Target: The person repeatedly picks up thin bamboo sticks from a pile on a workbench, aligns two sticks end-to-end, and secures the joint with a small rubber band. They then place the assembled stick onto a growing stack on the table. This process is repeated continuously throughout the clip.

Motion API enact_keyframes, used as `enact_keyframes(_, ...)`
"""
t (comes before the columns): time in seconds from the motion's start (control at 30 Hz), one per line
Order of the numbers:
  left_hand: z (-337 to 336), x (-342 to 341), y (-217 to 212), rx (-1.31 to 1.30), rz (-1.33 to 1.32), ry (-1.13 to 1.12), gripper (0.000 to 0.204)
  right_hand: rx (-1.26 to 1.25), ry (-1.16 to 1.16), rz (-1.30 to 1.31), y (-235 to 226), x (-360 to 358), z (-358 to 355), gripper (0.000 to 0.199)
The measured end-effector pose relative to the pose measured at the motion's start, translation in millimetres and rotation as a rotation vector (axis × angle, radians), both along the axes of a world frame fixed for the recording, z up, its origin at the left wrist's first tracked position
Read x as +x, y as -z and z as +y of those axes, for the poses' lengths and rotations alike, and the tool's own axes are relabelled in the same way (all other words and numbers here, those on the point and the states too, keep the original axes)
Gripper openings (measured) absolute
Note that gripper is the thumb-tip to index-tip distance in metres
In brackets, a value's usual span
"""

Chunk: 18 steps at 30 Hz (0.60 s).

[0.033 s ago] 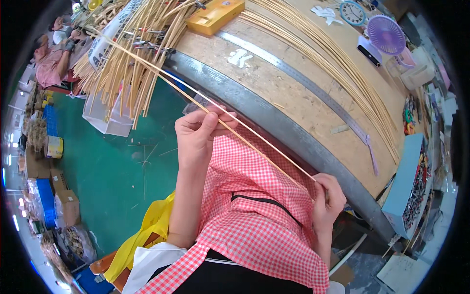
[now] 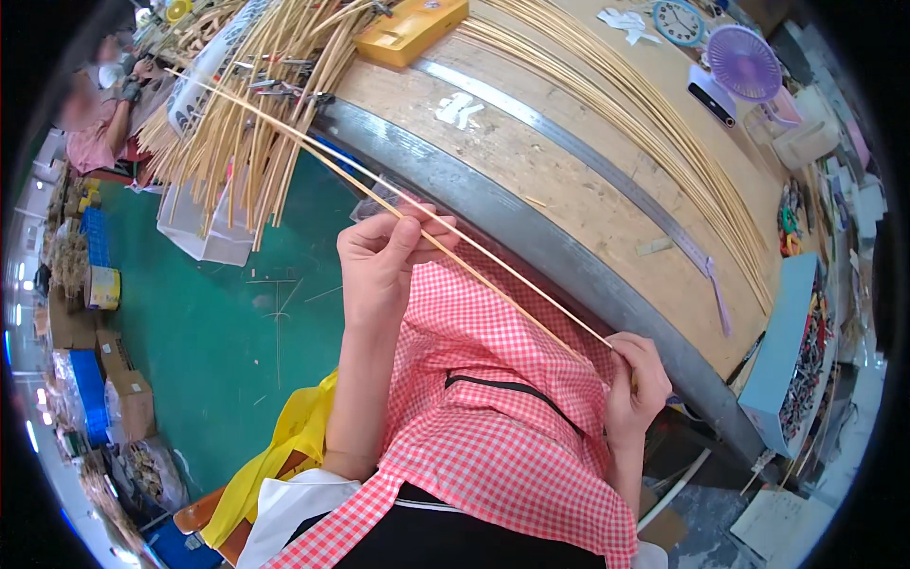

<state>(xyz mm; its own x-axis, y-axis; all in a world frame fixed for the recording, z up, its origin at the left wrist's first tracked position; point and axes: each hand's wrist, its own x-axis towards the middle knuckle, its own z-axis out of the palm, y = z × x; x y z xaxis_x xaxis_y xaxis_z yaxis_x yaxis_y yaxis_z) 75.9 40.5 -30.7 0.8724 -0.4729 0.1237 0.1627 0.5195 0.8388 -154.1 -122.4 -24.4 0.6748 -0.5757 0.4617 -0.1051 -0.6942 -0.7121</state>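
Note:
Two long thin bamboo strips slant from the upper left toward my lap, close together at the far end and spread apart nearer me. My left hand point(image 2: 377, 258) is closed in a pinch, its thumb pressing the lower strip point(image 2: 502, 297) against the fingers; the upper strip point(image 2: 531, 286) crosses the same fingers. At the near end of the upper strip, my right hand point(image 2: 637, 384) grips the tip between thumb and fingers. The lower strip's near end lies over my red checked apron point(image 2: 502, 436). Beyond my left hand, the strips reach over a pile of bamboo sticks point(image 2: 246, 152).
A metal-edged workbench point(image 2: 569, 213) carries a steel ruler point(image 2: 569, 137), a row of long bamboo strips point(image 2: 654, 123), a yellow box point(image 2: 412, 30), a purple fan point(image 2: 744, 64) and a round clock point(image 2: 679, 21). A blue box point(image 2: 773, 379) stands at its right end. Another person point(image 2: 100, 123) sits far left.

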Motion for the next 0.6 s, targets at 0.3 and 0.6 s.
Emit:
enact_keyframes(0.3, -8.7, -7.1, 4.6, -0.023, 0.004, 0.041, 0.023, -0.010, -0.039, 0.045, 6.6, -15.7, 3.7, 0.033)
enact_keyframes(0.6, -6.3, -6.4, 5.2, -0.034, 0.025, 0.056, 0.024, 0.019, -0.075, 0.095, 3.1, -14.0, 6.6, 0.031)
